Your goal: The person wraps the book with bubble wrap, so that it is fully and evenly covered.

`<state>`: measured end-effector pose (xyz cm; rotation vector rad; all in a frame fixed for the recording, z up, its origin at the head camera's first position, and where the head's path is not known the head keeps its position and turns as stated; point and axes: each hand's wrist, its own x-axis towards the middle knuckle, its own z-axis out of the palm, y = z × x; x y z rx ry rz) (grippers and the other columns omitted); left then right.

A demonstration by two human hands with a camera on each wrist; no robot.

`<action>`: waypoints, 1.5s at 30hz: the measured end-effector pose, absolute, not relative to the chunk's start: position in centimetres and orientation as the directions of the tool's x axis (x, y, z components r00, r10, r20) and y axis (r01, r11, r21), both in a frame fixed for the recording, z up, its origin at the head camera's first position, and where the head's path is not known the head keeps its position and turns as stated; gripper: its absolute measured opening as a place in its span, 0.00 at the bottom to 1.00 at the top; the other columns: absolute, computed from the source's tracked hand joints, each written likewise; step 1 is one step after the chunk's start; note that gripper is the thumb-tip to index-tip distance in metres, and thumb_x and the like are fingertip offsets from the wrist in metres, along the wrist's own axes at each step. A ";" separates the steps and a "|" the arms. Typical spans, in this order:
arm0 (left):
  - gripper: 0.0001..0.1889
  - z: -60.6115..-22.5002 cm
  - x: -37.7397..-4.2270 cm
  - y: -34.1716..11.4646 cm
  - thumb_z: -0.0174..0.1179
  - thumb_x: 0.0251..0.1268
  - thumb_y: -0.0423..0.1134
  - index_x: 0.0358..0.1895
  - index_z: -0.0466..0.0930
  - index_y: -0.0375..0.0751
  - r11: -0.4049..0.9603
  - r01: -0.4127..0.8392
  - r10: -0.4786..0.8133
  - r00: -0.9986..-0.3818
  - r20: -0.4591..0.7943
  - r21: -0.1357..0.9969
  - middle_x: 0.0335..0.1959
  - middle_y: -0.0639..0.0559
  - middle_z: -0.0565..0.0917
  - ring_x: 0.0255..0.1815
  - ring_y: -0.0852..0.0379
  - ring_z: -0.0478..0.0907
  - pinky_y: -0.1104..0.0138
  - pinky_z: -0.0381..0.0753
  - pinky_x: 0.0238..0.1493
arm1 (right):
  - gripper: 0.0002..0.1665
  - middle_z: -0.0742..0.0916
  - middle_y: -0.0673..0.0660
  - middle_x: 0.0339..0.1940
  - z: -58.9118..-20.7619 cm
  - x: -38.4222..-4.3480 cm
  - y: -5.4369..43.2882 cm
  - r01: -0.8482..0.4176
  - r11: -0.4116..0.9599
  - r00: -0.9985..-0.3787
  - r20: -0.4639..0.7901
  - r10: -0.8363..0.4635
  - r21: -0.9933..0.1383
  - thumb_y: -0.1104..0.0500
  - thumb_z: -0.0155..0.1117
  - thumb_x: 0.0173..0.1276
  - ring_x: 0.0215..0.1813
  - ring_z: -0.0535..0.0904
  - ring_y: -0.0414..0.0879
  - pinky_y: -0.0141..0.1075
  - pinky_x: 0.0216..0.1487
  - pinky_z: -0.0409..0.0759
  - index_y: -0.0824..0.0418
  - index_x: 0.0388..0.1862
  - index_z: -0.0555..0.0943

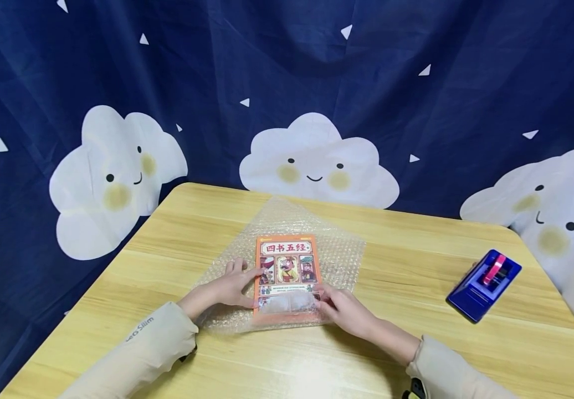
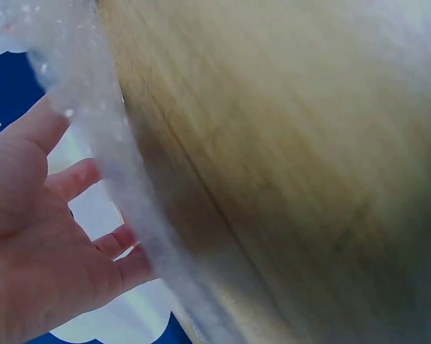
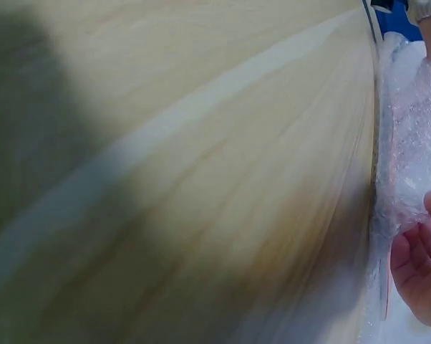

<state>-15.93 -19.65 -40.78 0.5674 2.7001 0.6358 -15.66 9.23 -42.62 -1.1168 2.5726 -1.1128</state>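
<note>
An orange book [image 1: 287, 267] with a cartoon cover lies face up on a sheet of bubble wrap [image 1: 277, 215], which is turned diamond-wise on the table. The sheet's near corner is folded up over the lower part of the cover. My left hand [image 1: 227, 285] rests at the book's left edge, thumb and fingers spread; in the left wrist view its fingers reach beside the wrap. At the lower right of the book, my right hand [image 1: 343, 311] pinches the folded wrap between thumb and fingers, as the right wrist view also shows.
A blue tape dispenser [image 1: 483, 285] with a pinkish-red part on top stands on the right side of the wooden table [image 1: 406, 260]. Behind the table's far edge hangs a dark blue curtain [image 1: 287, 55] with clouds and small white triangles.
</note>
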 end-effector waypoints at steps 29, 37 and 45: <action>0.39 -40.8 -16.3 -19.8 0.68 0.47 0.43 0.66 0.63 0.39 0.830 0.285 0.435 -0.869 -0.236 0.479 0.54 0.31 0.56 0.53 0.38 0.52 0.49 0.63 0.49 | 0.35 0.79 0.59 0.54 -43.3 -16.7 9.4 -0.866 0.399 -0.479 0.270 -0.835 -0.302 0.72 0.57 0.53 0.19 0.63 0.32 0.18 0.16 0.61 0.60 0.63 0.67; 0.32 -40.4 -16.8 -19.8 0.50 0.62 0.59 0.64 0.67 0.44 0.834 0.222 0.404 -0.870 -0.284 0.506 0.46 0.42 0.60 0.45 0.45 0.53 0.57 0.63 0.42 | 0.36 0.77 0.61 0.54 -42.6 -16.6 8.5 -0.757 0.518 -0.598 0.104 -0.794 -0.397 0.69 0.57 0.54 0.22 0.64 0.33 0.21 0.16 0.63 0.57 0.65 0.67; 0.45 -39.8 -16.8 -19.7 0.64 0.46 0.60 0.67 0.60 0.42 0.829 0.237 0.440 -0.835 -0.330 0.507 0.44 0.44 0.56 0.46 0.45 0.51 0.59 0.61 0.43 | 0.36 0.69 0.74 0.62 -42.0 -16.6 7.9 -0.690 0.595 -0.654 0.004 -0.756 -0.411 0.68 0.57 0.53 0.15 0.59 0.32 0.22 0.12 0.62 0.53 0.64 0.70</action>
